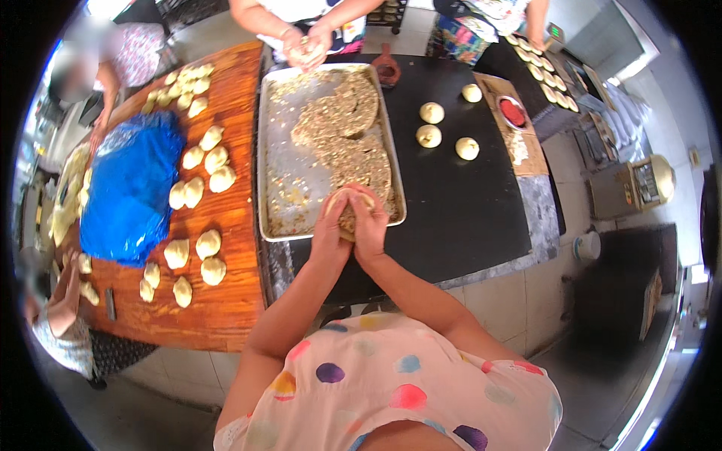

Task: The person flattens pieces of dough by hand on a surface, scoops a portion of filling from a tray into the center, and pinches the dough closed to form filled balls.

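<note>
Filled-dough shaping at a bench, seen from above. At the centre of the frame, the left hand (329,225) and the right hand (370,229) meet over the lower edge of a metal tray (282,150), cupped around one dough piece (368,201). The fingers are curved and drawn close together, narrow rather than spread, holding the dough between them; how each fingertip presses cannot be told, since the hands cover much of the piece. A pale rim of dough shows at the upper side of the grasp.

Upper centre: a coarse, crumbly brown filling (338,113) lies mostly along the right half of the tray, and a co-worker's hands (307,49) are joined above the tray's far edge. Right of centre: four smooth dough rounds (429,136) rest on the black tabletop (466,203). Left: unshaped dough lumps (213,270) sit on the wooden table (233,301) beside a blue plastic sheet (128,195).

The step in hand appears to be gathering the dough around a portion of filling. The next move seems to call for even inward pressure from both palms, with the edges pinched together without tearing the wall or trapping loose crumbs in the seam.
</note>
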The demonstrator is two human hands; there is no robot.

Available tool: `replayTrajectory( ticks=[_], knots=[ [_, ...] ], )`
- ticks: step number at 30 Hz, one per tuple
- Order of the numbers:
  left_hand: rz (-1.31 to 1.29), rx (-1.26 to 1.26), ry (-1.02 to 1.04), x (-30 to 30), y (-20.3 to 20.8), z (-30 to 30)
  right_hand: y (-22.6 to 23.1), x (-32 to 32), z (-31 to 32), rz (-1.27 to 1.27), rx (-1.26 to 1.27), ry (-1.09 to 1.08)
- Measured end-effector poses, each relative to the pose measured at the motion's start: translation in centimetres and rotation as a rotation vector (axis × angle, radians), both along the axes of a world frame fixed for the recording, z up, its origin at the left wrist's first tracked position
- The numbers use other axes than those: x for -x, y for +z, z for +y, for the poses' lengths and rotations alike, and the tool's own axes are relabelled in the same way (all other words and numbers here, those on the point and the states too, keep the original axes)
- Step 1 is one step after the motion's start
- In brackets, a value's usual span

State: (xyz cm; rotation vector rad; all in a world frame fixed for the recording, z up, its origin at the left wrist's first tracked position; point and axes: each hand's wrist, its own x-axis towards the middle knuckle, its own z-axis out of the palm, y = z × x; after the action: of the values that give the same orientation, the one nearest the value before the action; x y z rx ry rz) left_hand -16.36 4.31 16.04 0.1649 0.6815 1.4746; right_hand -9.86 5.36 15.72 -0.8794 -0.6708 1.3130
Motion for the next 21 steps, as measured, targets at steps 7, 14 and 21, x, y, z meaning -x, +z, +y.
replayTrajectory(
  ticks=[7, 14, 21],
  knots=[
    [0.139, 0.049, 0.005, 2.0, 0.2, -0.3, -0.8, 0.2, 1.2, -0.278, 0.043, 0.228],
    [-0.061, 0.179, -0.123, 3.5, 0.3, 1.1, -1.8, 0.1, 3.7, -0.285, -0.082, 0.461],
    [0.197, 0.093, -0.037, 6.2, -8.1, 2.1, -0.3, 3.7, 1.6, -0.942, -0.373, 0.008]
  ],
)
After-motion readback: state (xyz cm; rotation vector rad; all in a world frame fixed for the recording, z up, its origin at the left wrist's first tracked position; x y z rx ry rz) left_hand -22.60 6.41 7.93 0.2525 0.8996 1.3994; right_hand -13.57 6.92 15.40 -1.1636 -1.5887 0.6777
